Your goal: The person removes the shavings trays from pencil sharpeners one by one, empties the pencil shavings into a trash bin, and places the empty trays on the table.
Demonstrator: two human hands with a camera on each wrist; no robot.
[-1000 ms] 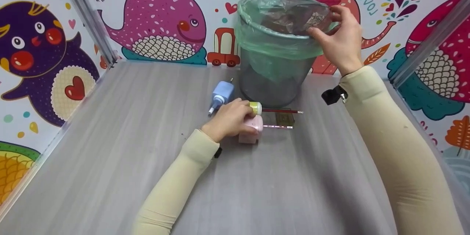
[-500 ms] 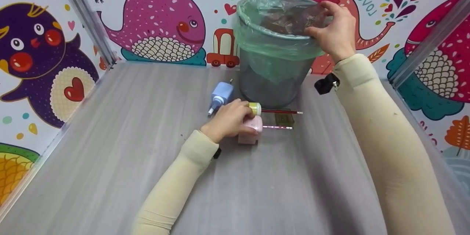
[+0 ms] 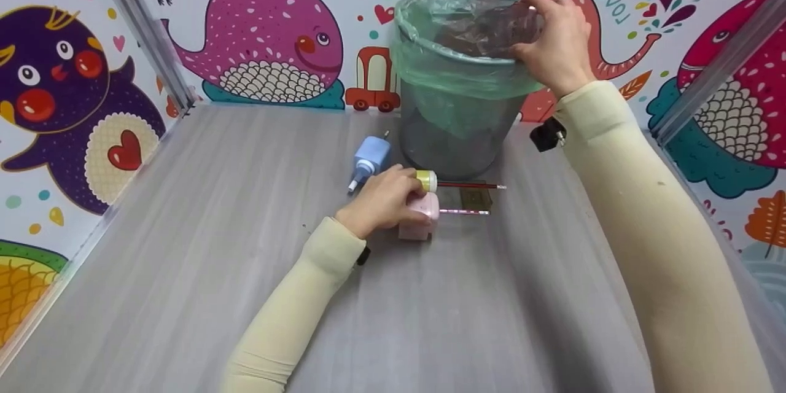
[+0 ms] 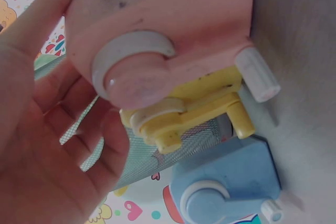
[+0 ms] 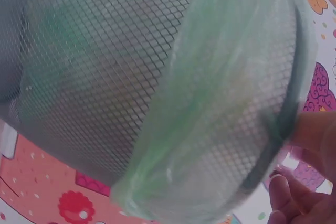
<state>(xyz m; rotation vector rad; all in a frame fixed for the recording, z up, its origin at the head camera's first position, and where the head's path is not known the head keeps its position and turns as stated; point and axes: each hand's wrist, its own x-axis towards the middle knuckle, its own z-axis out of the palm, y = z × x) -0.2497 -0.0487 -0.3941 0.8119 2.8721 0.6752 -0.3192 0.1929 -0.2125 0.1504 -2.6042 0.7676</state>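
My left hand point(image 3: 384, 199) grips a pink crank pencil sharpener point(image 4: 168, 14) on the table, thumb on its near side. Just behind it lies a yellow sharpener point(image 4: 205, 85), partly hidden in the head view. A blue sharpener point(image 3: 372, 152) stands farther back to the left. With thumb and fingers, my right hand point(image 3: 559, 46) pinches a clear plastic drawer point(image 3: 519, 21) over the mouth of a mesh bin point(image 3: 454, 144). A pale green bag point(image 3: 454, 81) lines the bin and folds over its rim.
A red pencil point(image 3: 470, 185) and a shiny patterned pencil point(image 3: 465, 212) extend to the right of the sharpeners. Around them lies a flat olive-brown piece point(image 3: 476, 196). Printed wall panels point(image 3: 270, 37) enclose the grey table point(image 3: 245, 166).
My right hand has shifted slightly left and up over the bin, tipping the drawer. Speckled shavings visible in it earlier no longer show. The left hand stays put.
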